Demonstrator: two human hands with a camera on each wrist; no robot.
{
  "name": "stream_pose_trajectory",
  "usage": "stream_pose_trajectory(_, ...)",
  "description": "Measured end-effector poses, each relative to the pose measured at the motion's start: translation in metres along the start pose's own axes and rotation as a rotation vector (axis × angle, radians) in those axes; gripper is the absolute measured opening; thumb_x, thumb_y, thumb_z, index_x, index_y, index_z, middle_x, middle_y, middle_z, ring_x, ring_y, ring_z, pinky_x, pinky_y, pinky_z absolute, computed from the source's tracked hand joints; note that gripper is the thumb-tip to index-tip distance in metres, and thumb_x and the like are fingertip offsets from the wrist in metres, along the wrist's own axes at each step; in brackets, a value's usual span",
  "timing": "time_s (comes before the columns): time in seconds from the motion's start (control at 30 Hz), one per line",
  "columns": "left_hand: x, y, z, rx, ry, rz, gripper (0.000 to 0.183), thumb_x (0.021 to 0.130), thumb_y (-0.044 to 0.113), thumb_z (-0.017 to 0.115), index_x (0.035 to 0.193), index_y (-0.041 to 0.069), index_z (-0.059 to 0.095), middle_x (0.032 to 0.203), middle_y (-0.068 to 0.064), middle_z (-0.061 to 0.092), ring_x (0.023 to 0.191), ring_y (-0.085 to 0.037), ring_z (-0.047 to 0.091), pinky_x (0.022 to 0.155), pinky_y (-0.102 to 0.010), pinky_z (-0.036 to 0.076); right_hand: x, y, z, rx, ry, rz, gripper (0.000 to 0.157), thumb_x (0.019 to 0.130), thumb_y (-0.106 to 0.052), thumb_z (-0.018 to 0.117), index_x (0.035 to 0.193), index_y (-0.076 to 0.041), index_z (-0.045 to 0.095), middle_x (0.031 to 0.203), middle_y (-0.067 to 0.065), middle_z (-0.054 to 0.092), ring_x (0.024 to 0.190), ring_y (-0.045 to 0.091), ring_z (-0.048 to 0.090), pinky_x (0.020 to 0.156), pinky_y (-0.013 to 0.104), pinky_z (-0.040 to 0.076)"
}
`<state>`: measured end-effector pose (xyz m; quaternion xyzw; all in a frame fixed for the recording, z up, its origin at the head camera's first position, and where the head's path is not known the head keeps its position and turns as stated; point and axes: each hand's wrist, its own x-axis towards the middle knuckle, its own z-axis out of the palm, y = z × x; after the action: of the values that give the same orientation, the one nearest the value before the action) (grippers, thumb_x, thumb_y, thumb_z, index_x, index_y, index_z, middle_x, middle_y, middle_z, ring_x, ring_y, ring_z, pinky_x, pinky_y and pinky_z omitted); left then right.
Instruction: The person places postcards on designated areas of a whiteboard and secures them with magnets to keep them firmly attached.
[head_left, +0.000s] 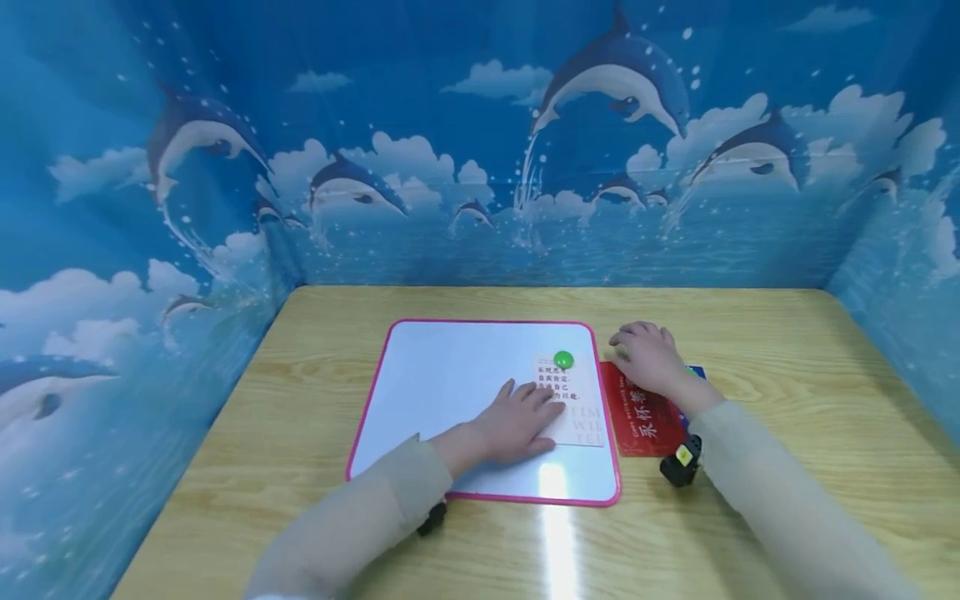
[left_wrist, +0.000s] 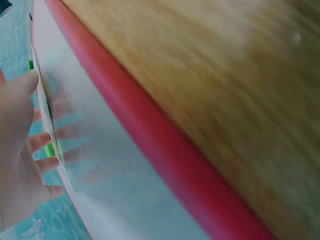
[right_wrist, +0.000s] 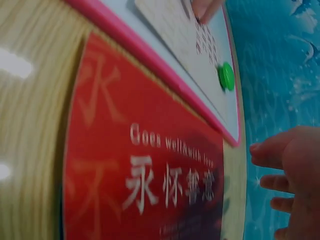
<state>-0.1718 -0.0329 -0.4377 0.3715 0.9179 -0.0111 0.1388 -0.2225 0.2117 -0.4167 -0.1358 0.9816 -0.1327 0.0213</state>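
Observation:
A white card [head_left: 588, 425] printed with Chinese characters lies on the right side of a whiteboard [head_left: 442, 367] with a pink rim. Near its top edge sits a round green magnet [head_left: 563, 359], also seen in the right wrist view [right_wrist: 227, 76]. My left hand [head_left: 517, 421] rests over the card's left part with fingers spread, covering some of the print. Just right of the board is a red card [head_left: 626, 417] with white characters, large in the right wrist view [right_wrist: 145, 150]. My right hand [head_left: 647, 354] hovers around its far edge, fingers loosely bent, nothing held.
Part of a blue item with green [head_left: 698, 372] shows behind my right wrist, mostly hidden. A wooden table [head_left: 787, 358] carries everything. Blue dolphin-print curtains [head_left: 480, 233] enclose its back and sides. Each wrist wears a small black camera [head_left: 681, 462].

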Motion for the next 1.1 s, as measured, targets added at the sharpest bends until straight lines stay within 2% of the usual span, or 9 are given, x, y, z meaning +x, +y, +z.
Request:
stream_pose_trajectory(0.23, -0.016, -0.02, -0.007, -0.066, 0.051, -0.066, 0.065, 0.094, 0.052, 0.042, 0.149, 0.02, 0.025, 0.152, -0.005, 0.031, 0.141, -0.028, 0.025, 0.115, -0.055, 0.015, -0.011, 0.024, -0.004, -0.025, -0.082, 0.037, 0.039, 0.086, -0.018, 0.062, 0.12, 0.001, 0.059, 0.135, 0.031, 0.042, 0.129, 0.052, 0.025, 0.104, 0.071, 0.01)
stream_pose_trajectory(0.4, -0.029, -0.045, -0.01, -0.098, 0.11, -0.149, 0.066, 0.093, 0.053, 0.046, 0.147, 0.018, 0.031, 0.149, -0.007, 0.035, 0.14, -0.03, 0.028, 0.114, -0.056, 0.017, -0.016, 0.033, -0.008, -0.006, -0.135, 0.03, 0.05, 0.079, -0.024, 0.069, 0.121, 0.001, 0.058, 0.137, 0.034, 0.037, 0.131, 0.055, 0.017, 0.102, 0.074, 0.003)
stream_pose_trajectory(0.57, -0.046, -0.074, -0.007, -0.123, 0.151, -0.235, 0.071, 0.089, 0.053, 0.053, 0.145, 0.015, 0.034, 0.148, -0.01, 0.037, 0.139, -0.032, 0.029, 0.113, -0.058, 0.017, -0.019, 0.038, -0.012, -0.023, -0.185, 0.044, 0.062, 0.071, -0.028, 0.076, 0.123, 0.0, 0.057, 0.14, 0.035, 0.032, 0.131, 0.058, 0.013, 0.101, 0.076, 0.002)
stream_pose_trajectory(0.7, -0.061, -0.096, -0.003, -0.145, 0.163, -0.301, 0.076, 0.086, 0.056, 0.056, 0.145, 0.012, 0.034, 0.148, -0.013, 0.035, 0.139, -0.035, 0.028, 0.112, -0.06, 0.017, -0.018, 0.041, -0.011, -0.042, -0.211, 0.081, 0.066, 0.069, -0.031, 0.079, 0.123, 0.0, 0.056, 0.141, 0.036, 0.028, 0.13, 0.059, 0.011, 0.1, 0.076, 0.001)
stream_pose_trajectory(0.9, -0.084, -0.128, 0.007, -0.203, 0.17, -0.422, 0.083, 0.083, 0.057, 0.058, 0.146, 0.009, 0.032, 0.15, -0.02, 0.029, 0.139, -0.042, 0.022, 0.11, -0.064, 0.014, -0.016, 0.043, -0.011, -0.014, -0.224, 0.117, 0.066, 0.068, -0.033, 0.08, 0.121, -0.001, 0.057, 0.141, 0.035, 0.026, 0.13, 0.059, 0.008, 0.099, 0.077, -0.004)
stream_pose_trajectory(1.0, -0.093, -0.139, 0.012, -0.226, 0.146, -0.481, 0.087, 0.082, 0.059, 0.058, 0.147, 0.008, 0.028, 0.153, -0.021, 0.022, 0.14, -0.043, 0.018, 0.11, -0.066, 0.013, -0.016, 0.044, -0.011, -0.002, -0.228, 0.121, 0.065, 0.067, -0.033, 0.081, 0.119, -0.001, 0.057, 0.142, 0.036, 0.024, 0.13, 0.059, 0.007, 0.097, 0.078, -0.004)
stream_pose_trajectory(1.1, -0.098, -0.145, 0.016, -0.25, 0.121, -0.499, 0.09, 0.082, 0.059, 0.058, 0.148, 0.007, 0.026, 0.154, -0.023, 0.018, 0.141, -0.044, 0.016, 0.109, -0.066, 0.014, -0.016, 0.044, -0.012, 0.003, -0.232, 0.13, 0.063, 0.068, -0.032, 0.081, 0.118, -0.001, 0.057, 0.142, 0.036, 0.024, 0.131, 0.059, 0.006, 0.097, 0.079, -0.005)
